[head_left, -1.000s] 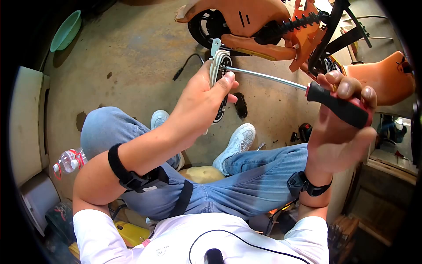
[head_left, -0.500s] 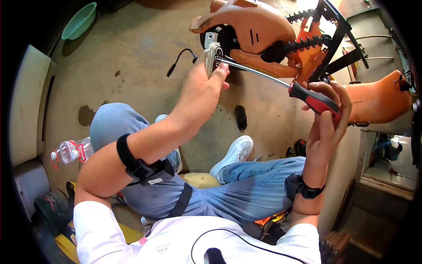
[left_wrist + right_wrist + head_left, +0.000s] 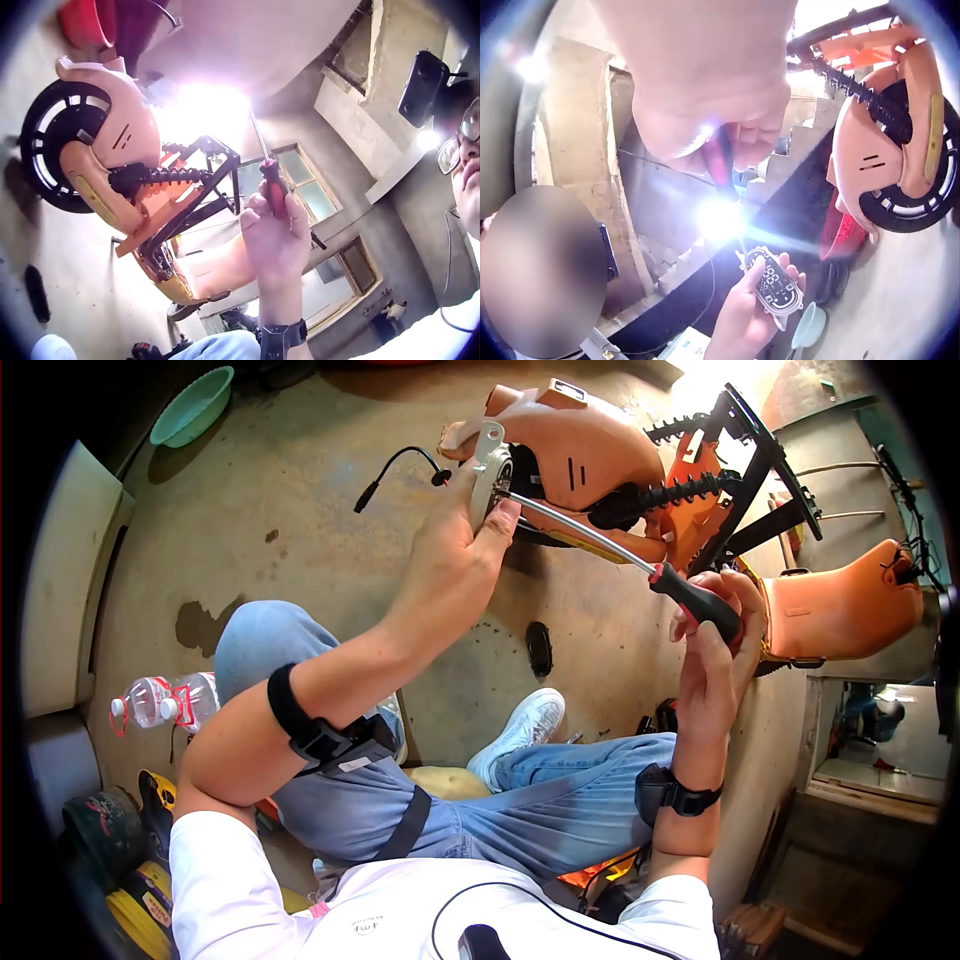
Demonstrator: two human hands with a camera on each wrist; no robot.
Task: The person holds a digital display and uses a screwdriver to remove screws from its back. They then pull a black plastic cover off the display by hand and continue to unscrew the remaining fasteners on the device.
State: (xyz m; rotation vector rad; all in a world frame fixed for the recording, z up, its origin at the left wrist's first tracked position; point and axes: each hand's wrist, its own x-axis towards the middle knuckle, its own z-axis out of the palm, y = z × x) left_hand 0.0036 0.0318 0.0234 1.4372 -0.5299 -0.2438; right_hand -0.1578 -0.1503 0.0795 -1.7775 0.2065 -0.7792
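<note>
In the head view the left hand [image 3: 455,550] holds up an oval panel [image 3: 490,478] with a pale rim and a small tab, its thumb on the dark face. The right wrist view shows this panel [image 3: 775,285] with light markings on black, gripped by the left hand [image 3: 746,319]. The right hand [image 3: 722,650] grips the red and black handle of a screwdriver [image 3: 695,600]. Its long metal shaft reaches the panel's face beside the left thumb; the exact tip contact is hard to see. From the left wrist, the right hand [image 3: 276,232] is seen around the handle [image 3: 275,187].
An orange scooter body [image 3: 590,445] with a black frame and springs lies beyond the hands. A black cable [image 3: 400,455] and a dark oval piece [image 3: 540,650] are on the floor. Bottles [image 3: 190,700] stand left, a green basin [image 3: 195,408] far left.
The right hand has moved left and closer to the body, with its fingers regrouped round the handle. The left hand still holds the panel, and the head view has shifted slightly.
</note>
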